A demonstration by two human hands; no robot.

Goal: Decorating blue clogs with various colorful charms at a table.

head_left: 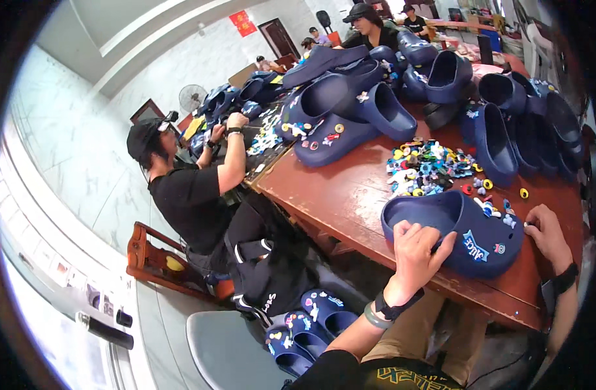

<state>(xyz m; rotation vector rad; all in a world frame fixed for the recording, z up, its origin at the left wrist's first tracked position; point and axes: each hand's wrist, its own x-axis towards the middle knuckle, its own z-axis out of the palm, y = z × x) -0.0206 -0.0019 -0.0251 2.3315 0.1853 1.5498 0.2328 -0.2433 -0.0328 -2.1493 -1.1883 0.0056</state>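
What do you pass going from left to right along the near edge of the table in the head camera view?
Left hand on the heel of a navy clog → the clog's toe with charms → right hand on the red-brown table.

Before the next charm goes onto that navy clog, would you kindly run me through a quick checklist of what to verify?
1. Clog steadied: the left hand grips the heel rim of the navy clog. Ok.
2. Clog resting flat on the wooden table: ok.
3. Right hand placed beside the toe: ok; whether it pinches a charm, cannot tell.
4. Charm supply: the pile of coloured charms lies just behind the clog. Ok.
5. Charms already on the toe: several sit there; whether fully pressed in, cannot tell.
6. Table edge: the clog sits close to the near edge. Not ok.
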